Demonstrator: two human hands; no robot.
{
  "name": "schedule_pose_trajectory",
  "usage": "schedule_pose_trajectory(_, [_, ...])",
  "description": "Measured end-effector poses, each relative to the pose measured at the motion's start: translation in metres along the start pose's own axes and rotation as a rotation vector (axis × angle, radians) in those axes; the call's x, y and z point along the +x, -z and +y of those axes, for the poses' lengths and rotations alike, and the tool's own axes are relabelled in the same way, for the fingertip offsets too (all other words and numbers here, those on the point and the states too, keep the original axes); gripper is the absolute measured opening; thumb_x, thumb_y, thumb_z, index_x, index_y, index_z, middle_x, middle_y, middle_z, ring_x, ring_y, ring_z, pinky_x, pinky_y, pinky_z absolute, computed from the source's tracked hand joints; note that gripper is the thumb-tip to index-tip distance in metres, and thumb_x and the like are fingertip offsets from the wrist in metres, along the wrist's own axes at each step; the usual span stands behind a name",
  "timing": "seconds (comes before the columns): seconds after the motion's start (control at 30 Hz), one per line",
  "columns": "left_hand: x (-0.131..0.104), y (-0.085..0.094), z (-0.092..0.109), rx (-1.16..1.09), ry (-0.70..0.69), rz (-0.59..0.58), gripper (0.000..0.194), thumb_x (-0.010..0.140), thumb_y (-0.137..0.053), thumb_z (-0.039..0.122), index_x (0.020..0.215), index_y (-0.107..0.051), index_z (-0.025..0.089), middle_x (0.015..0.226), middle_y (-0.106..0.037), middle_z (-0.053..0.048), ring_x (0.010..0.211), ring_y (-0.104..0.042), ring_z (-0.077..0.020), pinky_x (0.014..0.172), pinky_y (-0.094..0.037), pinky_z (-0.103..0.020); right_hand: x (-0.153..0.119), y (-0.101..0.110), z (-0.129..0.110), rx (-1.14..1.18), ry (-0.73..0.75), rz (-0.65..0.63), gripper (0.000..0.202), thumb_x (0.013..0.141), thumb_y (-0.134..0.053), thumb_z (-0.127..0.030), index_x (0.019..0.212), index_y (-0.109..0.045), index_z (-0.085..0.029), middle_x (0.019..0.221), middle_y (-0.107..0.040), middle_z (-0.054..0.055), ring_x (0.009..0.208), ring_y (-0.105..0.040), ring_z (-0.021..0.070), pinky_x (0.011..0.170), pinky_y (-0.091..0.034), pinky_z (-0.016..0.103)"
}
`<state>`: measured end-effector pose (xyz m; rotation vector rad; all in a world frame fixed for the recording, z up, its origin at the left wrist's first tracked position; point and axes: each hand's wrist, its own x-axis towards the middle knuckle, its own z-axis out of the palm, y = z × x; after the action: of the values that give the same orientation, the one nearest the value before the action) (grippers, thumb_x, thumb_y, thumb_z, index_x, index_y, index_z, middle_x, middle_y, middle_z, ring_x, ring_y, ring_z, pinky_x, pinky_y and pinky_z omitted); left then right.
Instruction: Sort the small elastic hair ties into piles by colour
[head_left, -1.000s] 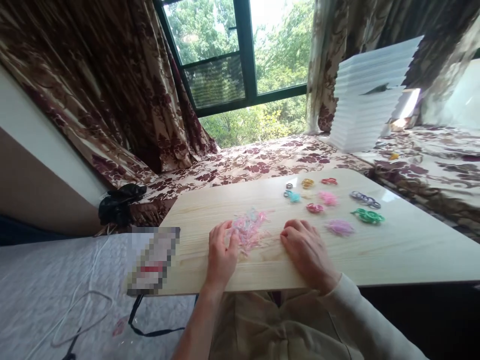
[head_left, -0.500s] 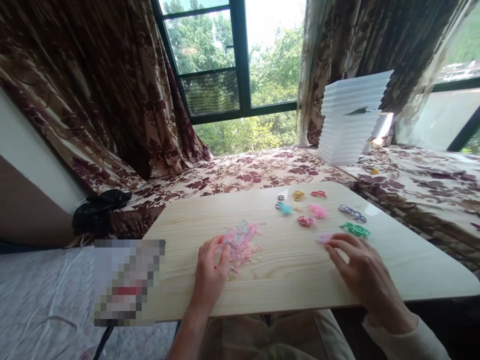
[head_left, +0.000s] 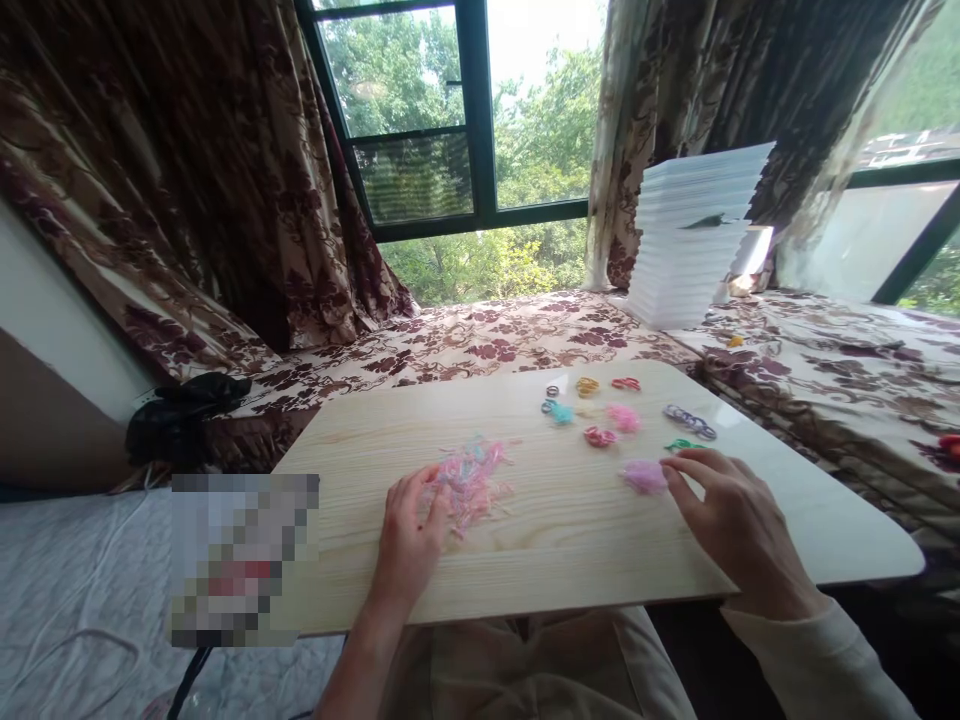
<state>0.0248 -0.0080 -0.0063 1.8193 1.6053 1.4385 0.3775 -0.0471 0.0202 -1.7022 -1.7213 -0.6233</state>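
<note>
On the pale wooden table [head_left: 555, 560] lies a loose heap of thin pink, lilac and pale blue pieces [head_left: 472, 485]. My left hand [head_left: 411, 530] rests at the heap's left edge, thumb and fingers apart. My right hand [head_left: 731, 515] is beside a small lilac pile [head_left: 643, 477], its fingertips near the pile's right side; whether they hold anything is too small to tell. Just behind that hand is a partly covered green group [head_left: 682, 444]. Small groups stand farther back: a bright pink pile [head_left: 622, 418], a turquoise pile [head_left: 559, 412] and dark pink rings [head_left: 600, 436].
Purple rings [head_left: 690, 421], yellow rings [head_left: 587, 386] and red rings [head_left: 625, 383] lie toward the table's back. Beyond it, a tall white stack [head_left: 686, 240] stands on a flowered cover. A black bag [head_left: 184, 415] is at the left.
My right hand has moved slightly off the lilac pile, which shows more fully, and now covers more of the green group. My left hand stays by the heap. The view has shifted a little.
</note>
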Motion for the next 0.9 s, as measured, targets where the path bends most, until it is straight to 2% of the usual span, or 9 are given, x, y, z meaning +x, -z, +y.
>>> schedule_pose_trajectory(0.07, [0.000,0.000,0.002,-0.007,0.007,0.007,0.029,0.086,-0.055,0.037,0.106,-0.066,0.019,0.111,-0.070,-0.010,0.112,-0.060,-0.0270,0.104,-0.046,-0.047,-0.003,0.006,-0.013,0.045,0.053,0.057,0.036,0.096,-0.044,-0.038,0.092,-0.074,-0.017,0.096,-0.071,0.010,0.089,-0.064,0.0285,0.076,-0.051,0.044])
schedule_pose_trajectory(0.13, [0.000,0.001,0.005,-0.018,0.015,0.011,0.028,0.086,-0.055,0.034,0.107,-0.066,0.019,0.111,-0.070,-0.010,0.111,-0.060,-0.0261,0.103,-0.046,-0.046,-0.005,0.008,-0.035,0.152,0.122,0.062,0.033,0.097,-0.046,-0.036,0.094,-0.073,-0.017,0.097,-0.071,0.010,0.090,-0.064,0.0263,0.078,-0.051,0.041])
schedule_pose_trajectory(0.3, [0.000,0.003,0.009,0.003,0.008,0.022,0.024,0.087,-0.055,0.028,0.106,-0.066,0.018,0.108,-0.070,-0.009,0.108,-0.061,-0.0236,0.101,-0.047,-0.042,-0.007,-0.003,-0.099,0.498,0.281,-0.110,0.023,0.096,-0.049,-0.026,0.093,-0.071,-0.021,0.093,-0.069,0.005,0.082,-0.065,0.0179,0.071,-0.052,0.031])
schedule_pose_trajectory(0.43, [0.001,0.003,0.009,0.007,0.004,0.002,0.023,0.088,-0.055,0.026,0.107,-0.066,0.019,0.107,-0.070,-0.008,0.109,-0.061,-0.0227,0.099,-0.049,-0.040,-0.002,-0.016,-0.130,0.615,0.329,-0.197,0.026,0.094,-0.046,-0.018,0.097,-0.072,-0.022,0.094,-0.068,0.006,0.082,-0.065,0.0170,0.072,-0.052,0.030])
schedule_pose_trajectory(0.63, [0.000,0.005,0.011,-0.010,0.018,-0.001,0.025,0.087,-0.057,0.024,0.110,-0.066,0.018,0.109,-0.069,-0.008,0.111,-0.060,-0.0226,0.101,-0.048,-0.041,-0.002,-0.022,-0.142,0.557,0.392,-0.252,0.033,0.088,-0.046,-0.008,0.099,-0.073,-0.023,0.095,-0.066,0.008,0.087,-0.061,0.0197,0.076,-0.050,0.033])
schedule_pose_trajectory(0.8, [-0.001,0.005,0.012,0.003,0.002,0.007,0.024,0.088,-0.056,0.023,0.109,-0.066,0.019,0.107,-0.069,-0.008,0.110,-0.060,-0.0224,0.100,-0.049,-0.040,-0.004,-0.020,-0.144,0.498,0.438,-0.280,0.041,0.087,-0.045,-0.005,0.112,-0.071,-0.027,0.097,-0.065,0.007,0.089,-0.058,0.0205,0.079,-0.046,0.035])
schedule_pose_trajectory(0.9, [-0.001,0.005,0.012,0.004,-0.010,0.012,0.023,0.088,-0.056,0.022,0.109,-0.066,0.019,0.106,-0.070,-0.008,0.109,-0.060,-0.0224,0.100,-0.049,-0.041,-0.003,-0.020,-0.145,0.494,0.444,-0.313,0.036,0.089,-0.046,-0.008,0.106,-0.072,-0.026,0.095,-0.064,0.007,0.088,-0.058,0.0205,0.079,-0.046,0.035])
